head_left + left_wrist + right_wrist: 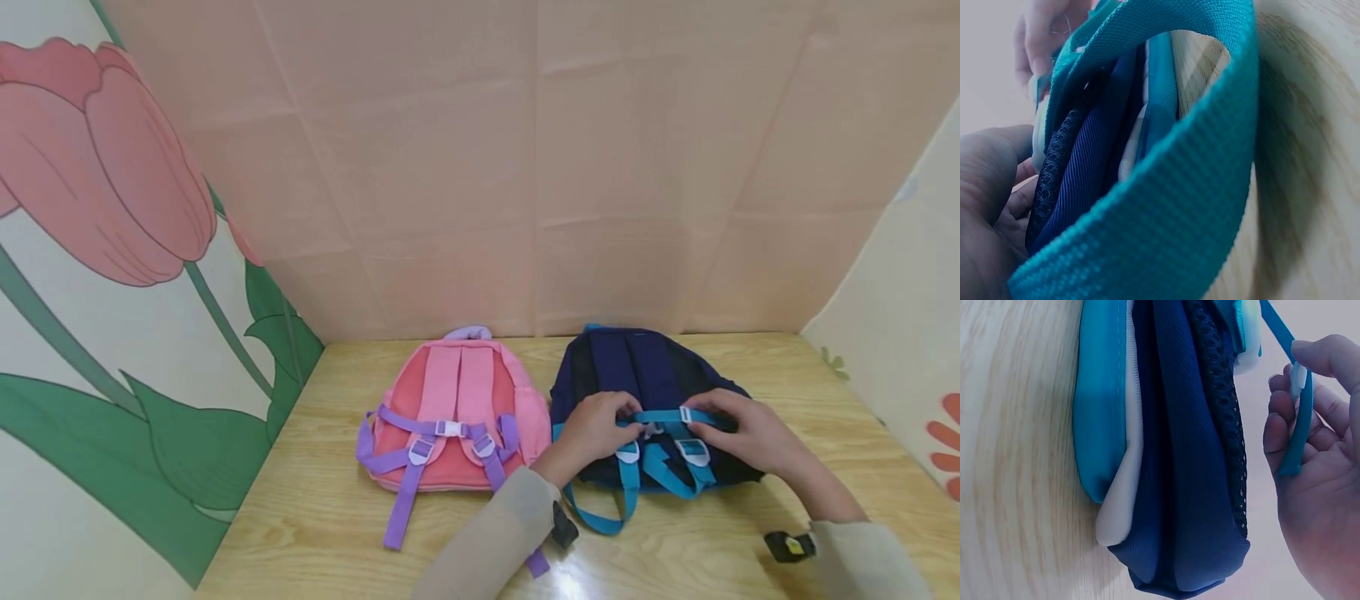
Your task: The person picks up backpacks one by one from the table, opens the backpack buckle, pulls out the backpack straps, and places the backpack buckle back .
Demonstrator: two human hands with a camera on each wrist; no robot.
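Note:
A navy backpack [645, 362] lies with its shoulder straps facing up. Across it runs a thin teal chest strap [662, 416]. My left hand [597, 427] pinches the strap's left end, close to a grey piece that looks like a buckle [654, 430]. On the other side my right hand [752, 429] pinches the strap between thumb and fingers, right at its white slider [1299, 380]. In the left wrist view a loose teal webbing loop [1210, 169] covers part of the bag. The left fingertips are partly hidden there.
A pink backpack [442, 379] with purple straps [405, 504] lies to the left on the wooden table [300, 500]. Behind stands a pinkish-tan sheet [480, 167]. Painted walls flank both sides. Teal strap ends hang off the navy bag's front edge.

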